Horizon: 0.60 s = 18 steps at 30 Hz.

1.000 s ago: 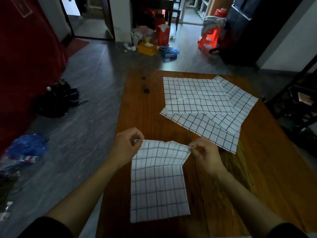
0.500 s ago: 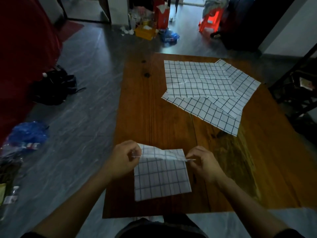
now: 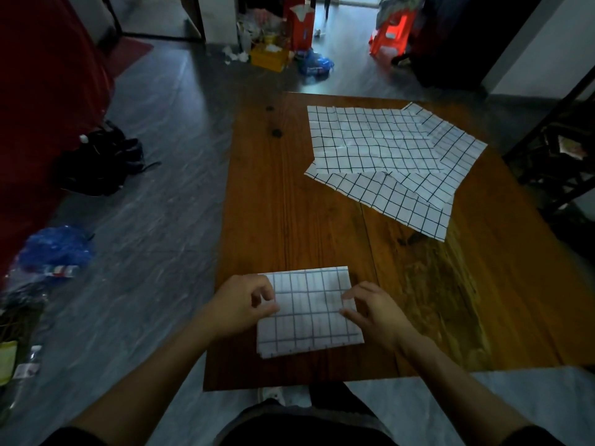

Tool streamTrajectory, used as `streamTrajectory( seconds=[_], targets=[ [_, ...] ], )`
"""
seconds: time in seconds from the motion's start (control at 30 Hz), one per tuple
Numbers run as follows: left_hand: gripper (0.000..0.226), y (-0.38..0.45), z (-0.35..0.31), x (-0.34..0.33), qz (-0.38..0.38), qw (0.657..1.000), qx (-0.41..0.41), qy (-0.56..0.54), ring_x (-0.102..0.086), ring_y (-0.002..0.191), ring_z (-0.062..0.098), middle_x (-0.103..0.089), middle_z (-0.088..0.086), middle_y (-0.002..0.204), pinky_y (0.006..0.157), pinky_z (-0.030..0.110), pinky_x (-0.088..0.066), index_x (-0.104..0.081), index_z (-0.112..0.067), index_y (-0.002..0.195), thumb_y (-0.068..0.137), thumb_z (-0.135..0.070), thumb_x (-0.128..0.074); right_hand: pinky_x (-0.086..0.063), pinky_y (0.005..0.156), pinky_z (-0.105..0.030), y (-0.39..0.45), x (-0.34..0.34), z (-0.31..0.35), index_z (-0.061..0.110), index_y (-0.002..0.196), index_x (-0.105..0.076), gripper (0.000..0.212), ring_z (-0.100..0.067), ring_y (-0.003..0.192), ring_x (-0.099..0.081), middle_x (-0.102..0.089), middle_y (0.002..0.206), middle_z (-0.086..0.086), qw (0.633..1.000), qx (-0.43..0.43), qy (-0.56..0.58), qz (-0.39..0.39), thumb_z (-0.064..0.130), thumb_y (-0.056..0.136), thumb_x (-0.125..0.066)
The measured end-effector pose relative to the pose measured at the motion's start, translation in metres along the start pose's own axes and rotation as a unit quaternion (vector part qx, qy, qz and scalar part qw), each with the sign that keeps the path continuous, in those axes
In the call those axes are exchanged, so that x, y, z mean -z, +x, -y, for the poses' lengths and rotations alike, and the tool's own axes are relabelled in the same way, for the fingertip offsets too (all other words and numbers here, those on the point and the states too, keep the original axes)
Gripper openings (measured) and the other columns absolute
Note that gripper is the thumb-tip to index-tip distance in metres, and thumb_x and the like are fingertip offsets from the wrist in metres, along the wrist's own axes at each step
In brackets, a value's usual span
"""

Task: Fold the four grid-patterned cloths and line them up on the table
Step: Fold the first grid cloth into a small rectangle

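The bench (image 3: 283, 220) is dark brown wood, rectangular, standing on a grey streaked floor (image 3: 154, 220). The room is dim. Beyond the far edge lie a yellow box (image 3: 269, 57), a blue bag (image 3: 315, 64) and an orange stool (image 3: 391, 37). A black bag (image 3: 99, 159) sits on the floor left of the bench.

A folded cloth (image 3: 310, 312) lies flat near the near edge, left of centre. The left hand (image 3: 240, 309) rests on its left edge, fingers curled. The right hand (image 3: 375, 312) rests on its right edge, fingers spread and loosely open. The hands are apart, pressing on the cloth rather than clamped on it.

Unfolded cloths (image 3: 380, 149) overlap in a pile toward the far right corner, well apart from the hands. The overlap makes their exact count hard to determine. Fine detail is lost in the low light.
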<state>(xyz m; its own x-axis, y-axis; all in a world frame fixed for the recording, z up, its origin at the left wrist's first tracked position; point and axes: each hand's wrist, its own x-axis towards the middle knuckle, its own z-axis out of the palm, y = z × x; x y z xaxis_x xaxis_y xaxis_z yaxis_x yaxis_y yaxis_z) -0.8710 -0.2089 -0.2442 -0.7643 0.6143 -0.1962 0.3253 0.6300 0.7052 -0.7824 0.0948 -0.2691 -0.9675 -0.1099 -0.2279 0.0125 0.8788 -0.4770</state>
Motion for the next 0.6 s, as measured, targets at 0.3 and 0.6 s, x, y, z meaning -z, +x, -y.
streamTrajectory(
  seconds=[0.3,0.6],
  targets=[
    [0.047,0.029,0.000,-0.031,-0.013,0.991,0.080,0.108,-0.042,0.127,0.009,-0.048,-0.009,0.140,0.103,0.033,-0.040,-0.047,-0.030,0.137,0.093,-0.043,-0.058,-0.036,0.109,-0.030,0.030,-0.011,0.012,0.027,0.135,-0.050,0.044,-0.011,0.130,-0.041,-0.047,0.140,0.007,0.997,-0.050,-0.052,-0.039,0.035,0.093,-0.059],
    [0.077,0.044,0.002,-0.067,0.048,0.956,0.103,0.271,0.004,0.151,0.021,0.001,0.001,0.165,0.120,0.046,0.000,-0.006,-0.022,0.155,0.095,-0.049,-0.046,-0.012,0.120,-0.041,0.061,-0.029,0.020,0.021,0.154,-0.016,0.076,-0.019,0.150,-0.008,-0.010,0.164,-0.001,0.995,-0.044,-0.079,0.050,0.043,0.094,-0.055]
  ],
)
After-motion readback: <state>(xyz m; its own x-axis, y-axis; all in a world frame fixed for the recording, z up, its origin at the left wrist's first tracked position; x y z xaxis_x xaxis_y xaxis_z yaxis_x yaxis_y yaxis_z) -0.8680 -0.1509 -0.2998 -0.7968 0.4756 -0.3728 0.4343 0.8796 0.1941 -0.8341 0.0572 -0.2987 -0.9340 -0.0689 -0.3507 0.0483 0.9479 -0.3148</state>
